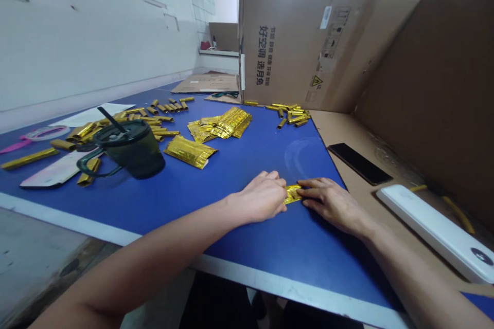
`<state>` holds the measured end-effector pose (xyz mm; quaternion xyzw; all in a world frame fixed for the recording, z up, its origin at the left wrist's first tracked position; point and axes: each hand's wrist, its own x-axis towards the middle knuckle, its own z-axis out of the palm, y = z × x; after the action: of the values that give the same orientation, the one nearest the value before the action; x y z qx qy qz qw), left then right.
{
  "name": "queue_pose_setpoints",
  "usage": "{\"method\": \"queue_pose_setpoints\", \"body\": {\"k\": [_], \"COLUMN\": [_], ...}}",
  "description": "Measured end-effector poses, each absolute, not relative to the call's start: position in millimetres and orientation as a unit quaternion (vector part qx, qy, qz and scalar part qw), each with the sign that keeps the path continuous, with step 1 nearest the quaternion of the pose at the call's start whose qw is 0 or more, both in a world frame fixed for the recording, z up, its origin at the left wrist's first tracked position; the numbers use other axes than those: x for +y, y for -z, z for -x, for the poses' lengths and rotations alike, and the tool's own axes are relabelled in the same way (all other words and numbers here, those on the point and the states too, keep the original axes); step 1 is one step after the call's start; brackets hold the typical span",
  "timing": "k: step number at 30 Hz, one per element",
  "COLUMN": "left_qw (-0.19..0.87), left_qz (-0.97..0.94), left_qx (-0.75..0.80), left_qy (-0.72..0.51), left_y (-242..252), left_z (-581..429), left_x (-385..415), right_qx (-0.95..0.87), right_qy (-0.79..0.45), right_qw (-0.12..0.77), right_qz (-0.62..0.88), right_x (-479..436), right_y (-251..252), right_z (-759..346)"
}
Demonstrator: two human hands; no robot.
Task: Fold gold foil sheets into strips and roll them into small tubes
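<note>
Between my hands a small gold foil piece (292, 194) lies on the blue tabletop, its ends covered by my fingers. My left hand (266, 196) has its fingers curled down over the left end. From the other side, the fingertips of my right hand (328, 200) press on the right end, fingers stretched out fairly flat. Ahead to the left lies a flat gold foil packet (191, 151), and behind it a heap of similar gold foil packets (227, 124). Rolled gold foil tubes (295, 115) lie at the table's far right corner, by the cardboard.
On the left, a dark green lidded mug (135, 151) with a straw stands among several gold tubes (85, 131). To the right, a black phone (360, 163) and a white oblong device (436, 231) rest on cardboard. A tall cardboard box (301, 41) walls off the back.
</note>
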<state>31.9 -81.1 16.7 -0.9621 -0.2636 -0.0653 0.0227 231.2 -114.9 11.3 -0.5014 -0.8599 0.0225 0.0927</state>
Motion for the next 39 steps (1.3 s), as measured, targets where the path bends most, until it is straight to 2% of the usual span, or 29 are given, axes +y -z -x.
{"method": "queue_pose_setpoints", "body": {"k": [6,17,24,39], "left_qw": [-0.032,-0.048,-0.141,-0.099], "left_qz": [0.961,0.963,0.940,0.938], "left_qx": [-0.265,-0.257,-0.290,-0.307], "left_qy": [0.070,0.073,0.108,0.123], "left_y": [-17.6,-17.3,-13.8,-6.2], "left_z": [-32.4,-30.6,-27.9,-33.4], "left_x": [-83.1,-80.5,-73.3,-71.3], "right_qx": [-0.850,-0.849,-0.842,-0.815], "right_qy": [-0.042,-0.038,-0.101,-0.125], "right_qw": [0.159,0.179,0.185,0.176], "right_qz": [0.501,0.496,0.497,0.537], "right_x": [-109.8,-113.4,-113.0,-102.5], "right_y": [-3.6,-7.2,-5.7,-5.5], "right_z": [-233.8,-226.3,-226.0,-218.8]}}
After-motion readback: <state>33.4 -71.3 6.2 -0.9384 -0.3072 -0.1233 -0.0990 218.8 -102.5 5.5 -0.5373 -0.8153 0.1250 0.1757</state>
